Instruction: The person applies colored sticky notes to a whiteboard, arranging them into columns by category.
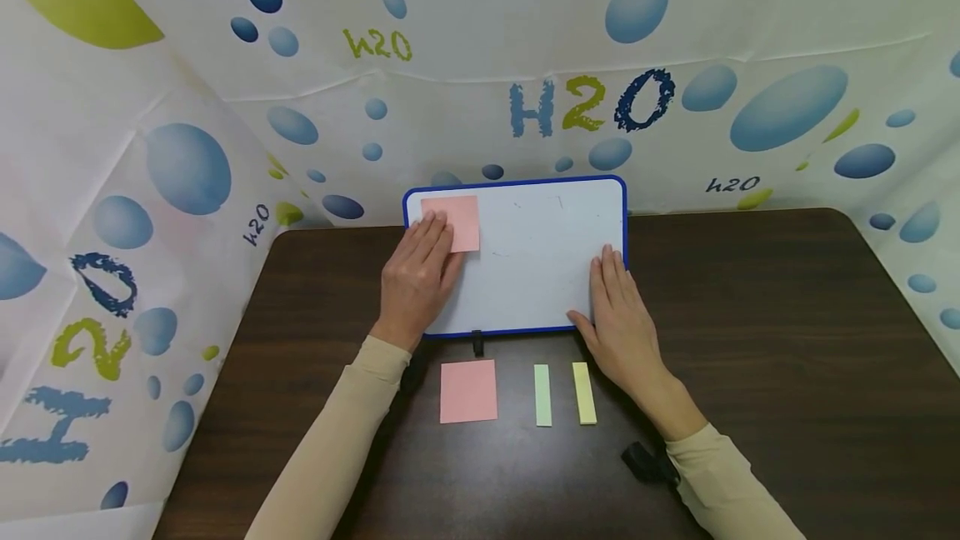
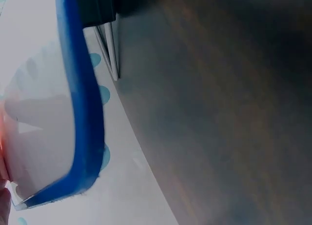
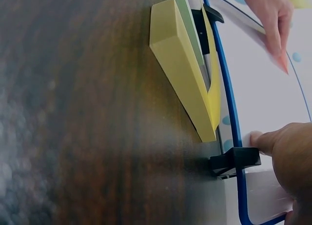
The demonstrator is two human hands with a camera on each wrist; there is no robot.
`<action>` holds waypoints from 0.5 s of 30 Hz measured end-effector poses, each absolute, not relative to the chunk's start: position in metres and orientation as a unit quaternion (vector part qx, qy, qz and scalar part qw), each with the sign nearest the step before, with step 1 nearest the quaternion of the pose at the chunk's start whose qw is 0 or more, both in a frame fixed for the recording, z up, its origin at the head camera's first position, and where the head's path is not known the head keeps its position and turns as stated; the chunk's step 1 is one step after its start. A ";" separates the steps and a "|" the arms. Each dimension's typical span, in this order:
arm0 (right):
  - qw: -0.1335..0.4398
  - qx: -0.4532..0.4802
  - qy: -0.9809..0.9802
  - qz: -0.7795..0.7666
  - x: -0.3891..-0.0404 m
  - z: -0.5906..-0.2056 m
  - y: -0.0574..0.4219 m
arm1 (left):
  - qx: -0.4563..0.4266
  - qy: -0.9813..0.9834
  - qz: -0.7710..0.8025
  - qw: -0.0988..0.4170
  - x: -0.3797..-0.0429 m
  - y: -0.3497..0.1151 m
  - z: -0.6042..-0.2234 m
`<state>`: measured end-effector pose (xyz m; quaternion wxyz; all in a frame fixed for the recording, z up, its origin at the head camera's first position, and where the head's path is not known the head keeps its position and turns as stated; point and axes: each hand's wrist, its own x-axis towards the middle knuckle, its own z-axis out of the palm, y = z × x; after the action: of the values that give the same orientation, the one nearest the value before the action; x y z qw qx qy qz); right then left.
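Observation:
A small whiteboard (image 1: 525, 282) with a blue frame is at the far side of the table. My left hand (image 1: 420, 273) rests its nearly straight fingers on a pink sticky note (image 1: 465, 219) at the board's upper left. That same note (image 3: 283, 64) shows under the left hand (image 3: 273, 20) in the right wrist view. On the board's right side lies my right hand (image 1: 622, 319), fingers extended near the blue edge and thumb spread inward. Only a sliver of the left hand (image 2: 4, 159) enters the left wrist view, beside the board's blue frame (image 2: 87, 117).
In front of the board lie a pink sticky-note pad (image 1: 468, 391), a narrow green pad (image 1: 542, 395) and a narrow yellow pad (image 1: 584, 393). Black clips (image 3: 239, 159) grip the board's lower edge. Behind the dark wooden table (image 1: 750, 357) hangs a printed white sheet (image 1: 465, 123).

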<state>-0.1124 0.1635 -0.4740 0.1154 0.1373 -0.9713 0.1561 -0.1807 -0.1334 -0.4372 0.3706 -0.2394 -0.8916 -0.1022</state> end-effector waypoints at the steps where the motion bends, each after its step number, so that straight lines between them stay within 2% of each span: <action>1: 0.114 0.137 -0.972 0.156 -0.112 -0.474 0.164 | -0.241 -0.891 -0.103 0.371 -0.180 -0.133 -0.438; 15: 0.116 0.140 -0.971 0.154 -0.114 -0.474 0.165 | -0.245 -0.893 -0.118 0.358 -0.171 -0.132 -0.442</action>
<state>-0.1137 0.1652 -0.4745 0.1158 0.1397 -0.9713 0.1537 -0.1706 -0.1322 -0.4424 0.3578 -0.2450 -0.8934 -0.1175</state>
